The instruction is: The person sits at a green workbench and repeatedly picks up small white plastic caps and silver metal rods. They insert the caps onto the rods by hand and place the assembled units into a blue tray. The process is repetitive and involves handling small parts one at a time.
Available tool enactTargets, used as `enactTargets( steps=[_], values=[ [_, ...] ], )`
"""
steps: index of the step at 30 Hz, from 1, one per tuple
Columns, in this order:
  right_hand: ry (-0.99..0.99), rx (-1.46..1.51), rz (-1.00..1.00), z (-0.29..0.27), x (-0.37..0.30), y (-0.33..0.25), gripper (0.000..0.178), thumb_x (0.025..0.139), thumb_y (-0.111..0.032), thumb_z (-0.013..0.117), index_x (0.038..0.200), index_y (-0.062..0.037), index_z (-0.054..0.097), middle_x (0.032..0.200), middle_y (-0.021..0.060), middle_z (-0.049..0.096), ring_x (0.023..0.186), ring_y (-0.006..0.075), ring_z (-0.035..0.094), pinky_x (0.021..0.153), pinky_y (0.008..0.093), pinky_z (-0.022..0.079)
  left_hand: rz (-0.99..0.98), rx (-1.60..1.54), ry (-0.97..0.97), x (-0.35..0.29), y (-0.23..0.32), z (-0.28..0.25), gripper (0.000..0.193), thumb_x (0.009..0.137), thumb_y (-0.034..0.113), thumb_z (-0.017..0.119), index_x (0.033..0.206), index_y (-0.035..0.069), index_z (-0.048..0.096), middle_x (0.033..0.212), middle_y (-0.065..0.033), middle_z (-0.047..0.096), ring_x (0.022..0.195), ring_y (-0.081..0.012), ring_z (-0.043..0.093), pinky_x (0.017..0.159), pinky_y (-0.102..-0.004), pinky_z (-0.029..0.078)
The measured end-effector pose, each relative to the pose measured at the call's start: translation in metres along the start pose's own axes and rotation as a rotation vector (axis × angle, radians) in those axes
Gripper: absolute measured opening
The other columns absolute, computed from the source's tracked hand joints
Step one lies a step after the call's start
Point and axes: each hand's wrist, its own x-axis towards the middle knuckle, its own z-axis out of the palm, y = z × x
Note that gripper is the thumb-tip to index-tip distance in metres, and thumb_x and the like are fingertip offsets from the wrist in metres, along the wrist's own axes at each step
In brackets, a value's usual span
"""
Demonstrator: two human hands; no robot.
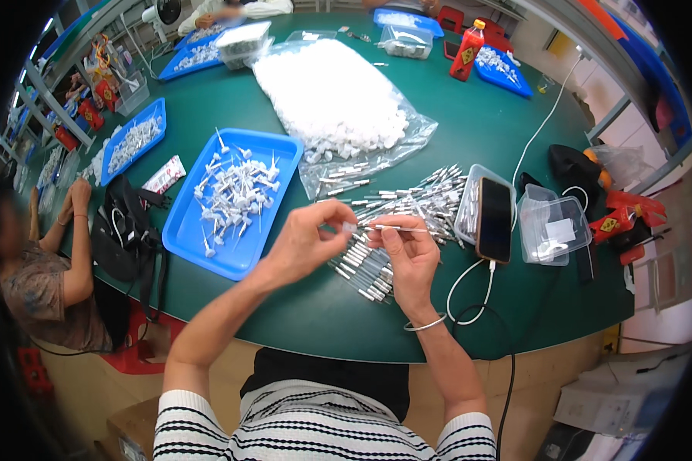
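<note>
Rod; pinched in right grip

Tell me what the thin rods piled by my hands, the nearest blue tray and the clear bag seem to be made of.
The rods have shiny silvery ends, likely metal; the duller grey middles could be plastic or metal. The blue tray looks like moulded plastic, smooth with rounded corners. The clear bag seems glossy plastic film, as its creases catch light.

The blue tray is smooth plastic, the bag crinkled clear plastic, the rods shiny metal.
</note>
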Motion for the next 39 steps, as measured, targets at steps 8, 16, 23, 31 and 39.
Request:
enactTargets(
  steps=[8,16,23,31,39],
  values=[
    [-0.036,0.007,0.015,0.003,-0.004,0.011,0.012,0.095,-0.005,0.055,0.105,0.0028,0.055,0.102,0.0138,0.064,0.091,0.0171,0.065,0.084,0.0284,0.053,-0.208,-0.836,0.060,-0.014,-0.012,0.022,0.023,0.086,0.000,0.065,0.109,-0.002,0.061,0.104,-0.0077,0.064,0.090,-0.0126,0.063,0.081,-0.0262,0.053],
    [-0.022,0.032,0.097,0.007,-0.004,0.011,0.012,0.095,-0.007,0.057,0.101,0.0029,0.058,0.098,0.0115,0.064,0.085,0.0157,0.065,0.080,0.0278,0.055,-0.298,-0.971,0.018,-0.015,-0.032,0.014,0.023,0.090,0.009,0.064,0.110,-0.001,0.063,0.098,-0.0077,0.066,0.083,-0.0093,0.061,0.073,-0.0229,0.052],
    [0.009,-0.115,0.051,0.001,-0.003,0.006,0.008,0.092,-0.007,0.063,0.094,0.0010,0.061,0.088,0.0047,0.061,0.072,0.0069,0.056,0.064,0.0211,0.048,-0.391,-1.181,-0.030,-0.015,-0.037,0.014,0.021,0.091,0.010,0.062,0.110,0.000,0.063,0.096,-0.0086,0.066,0.080,-0.0092,0.061,0.067,-0.0197,0.052],
    [0.024,-0.264,0.059,-0.001,-0.003,0.005,0.008,0.090,-0.009,0.066,0.091,-0.0015,0.062,0.085,0.0010,0.061,0.072,0.0051,0.056,0.061,0.0198,0.045,-0.464,-1.248,-0.040,-0.014,-0.033,0.017,0.026,0.091,0.008,0.062,0.114,-0.003,0.060,0.096,-0.0101,0.066,0.083,-0.0125,0.065,0.072,-0.0203,0.058],
    [-0.008,-0.373,-0.044,-0.002,-0.002,0.007,0.008,0.088,-0.010,0.067,0.089,-0.0032,0.064,0.084,0.0017,0.061,0.071,0.0098,0.059,0.060,0.0229,0.047,-0.424,-1.246,-0.118,-0.016,-0.043,0.018,0.029,0.092,0.011,0.061,0.118,-0.003,0.060,0.103,-0.0119,0.068,0.087,-0.0138,0.067,0.078,-0.0229,0.057]
  ],
)
